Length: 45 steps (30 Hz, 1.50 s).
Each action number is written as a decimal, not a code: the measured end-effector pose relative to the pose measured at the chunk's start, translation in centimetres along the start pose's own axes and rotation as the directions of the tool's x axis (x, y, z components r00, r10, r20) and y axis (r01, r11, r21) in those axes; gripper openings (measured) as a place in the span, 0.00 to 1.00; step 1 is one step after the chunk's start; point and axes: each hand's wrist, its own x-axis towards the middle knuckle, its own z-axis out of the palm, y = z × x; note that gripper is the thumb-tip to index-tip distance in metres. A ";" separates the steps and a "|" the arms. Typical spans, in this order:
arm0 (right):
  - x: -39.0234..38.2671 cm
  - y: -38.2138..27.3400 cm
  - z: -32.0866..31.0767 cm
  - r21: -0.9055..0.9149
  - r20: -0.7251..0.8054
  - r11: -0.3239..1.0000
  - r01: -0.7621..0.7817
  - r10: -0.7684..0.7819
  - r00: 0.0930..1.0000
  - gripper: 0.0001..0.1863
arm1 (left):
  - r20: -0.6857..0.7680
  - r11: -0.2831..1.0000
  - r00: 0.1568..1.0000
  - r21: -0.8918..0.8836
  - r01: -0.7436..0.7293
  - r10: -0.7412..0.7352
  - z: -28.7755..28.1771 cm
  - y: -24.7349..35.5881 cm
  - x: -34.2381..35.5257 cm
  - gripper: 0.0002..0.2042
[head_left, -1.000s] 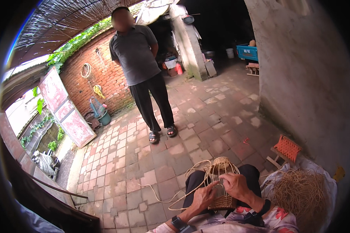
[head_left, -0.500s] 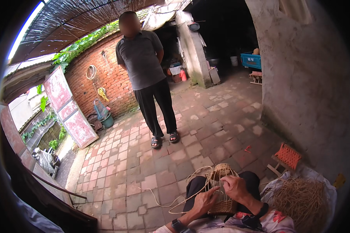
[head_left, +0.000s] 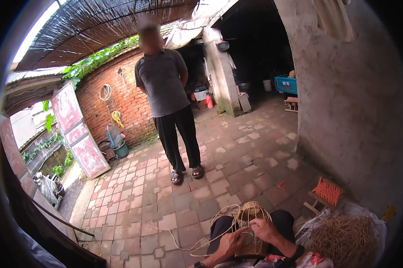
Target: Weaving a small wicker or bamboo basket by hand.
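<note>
A part-woven straw piece (head_left: 253, 249) rests on my lap between my knees, with a closely woven rounded end (head_left: 252, 205) on its far side and bare upright strands between. My left hand (head_left: 232, 242) is at its left side, index finger reaching toward the middle strands and the other fingers curled. My right hand (head_left: 264, 229) is closed in a pinch at the strands on the right. Both hands' fingertips nearly meet over the gap; the thin strand between them is hard to make out. A long loose straw cord (head_left: 177, 244) trails left from the work.
A heap of straw strands (head_left: 342, 241) lies on a white sheet at my right, near a low stool with an orange woven seat (head_left: 328, 192). Ahead, a person (head_left: 168, 94) stands on the brick paving (head_left: 165, 223). A plastered wall (head_left: 353, 98) rises on the right.
The head view has shifted slightly, so my hands and the straw piece sit lower in the picture. My fingers have moved a little over the strands. The standing person keeps the same place.
</note>
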 end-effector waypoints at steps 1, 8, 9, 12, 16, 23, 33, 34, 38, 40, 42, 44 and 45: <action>0.0 -0.2 -0.2 0.121 0.102 0.986 -0.112 0.100 0.990 0.12 | -0.001 1.000 1.000 0.000 -0.001 0.001 0.0 0.0 0.1 0.19; -0.1 -0.1 -1.1 0.288 0.239 0.928 -0.237 0.170 0.956 0.12 | -0.010 0.998 1.000 -0.056 0.011 -0.012 0.0 -0.4 0.1 0.19; -0.7 -0.1 -1.1 0.265 0.150 0.949 -0.170 0.134 0.980 0.11 | 0.009 0.998 0.999 -0.051 0.032 -0.031 -0.2 -0.1 -0.1 0.17; -2.2 0.1 -1.9 0.276 0.166 0.943 -0.184 0.142 0.976 0.11 | -0.025 0.996 0.999 -0.087 -0.028 0.026 -0.1 -0.9 -0.5 0.16; -4.2 0.8 -1.6 0.383 0.484 0.871 -0.307 0.094 0.870 0.11 | -0.142 0.983 0.988 -0.161 -0.087 0.064 -0.4 0.5 -1.9 0.14; -3.9 0.7 -1.9 0.248 0.412 0.962 -0.116 0.004 0.911 0.13 | -0.073 0.957 0.995 -0.279 -0.085 0.068 -0.4 0.3 -1.6 0.14; -5.0 0.3 -1.9 0.149 0.436 0.986 -0.067 -0.005 0.900 0.13 | -0.001 0.952 0.989 -0.270 -0.145 0.151 -0.3 0.3 -2.9 0.15; -5.1 0.4 -2.0 0.156 0.433 0.985 -0.077 0.002 0.901 0.12 | 0.004 0.952 0.988 -0.268 -0.149 0.156 -0.4 0.3 -2.8 0.15; -5.6 0.9 -2.1 0.144 0.392 0.989 0.021 -0.077 0.917 0.11 | 0.168 0.968 0.976 -0.232 -0.100 0.141 -1.6 -0.9 -3.4 0.15; -4.8 0.2 -3.4 0.283 0.484 0.921 -0.267 0.104 0.869 0.10 | 0.172 0.991 0.985 -0.131 0.036 -0.014 -4.3 -0.3 -4.3 0.15; -3.8 0.0 -4.6 0.398 0.260 0.912 -0.102 -0.005 0.966 0.08 | 0.085 0.989 0.985 -0.036 -0.145 0.147 -6.4 -4.0 -4.1 0.14; -2.2 -1.0 -7.0 0.370 0.245 0.905 -0.210 0.123 0.962 0.08 | 0.009 0.951 1.000 0.306 -0.030 0.028 -10.8 -1.6 -4.2 0.12; -1.7 -1.4 -7.8 0.376 0.233 0.902 -0.211 0.128 0.964 0.08 | -0.010 0.953 1.000 0.302 0.018 -0.016 -12.6 -1.4 -4.7 0.13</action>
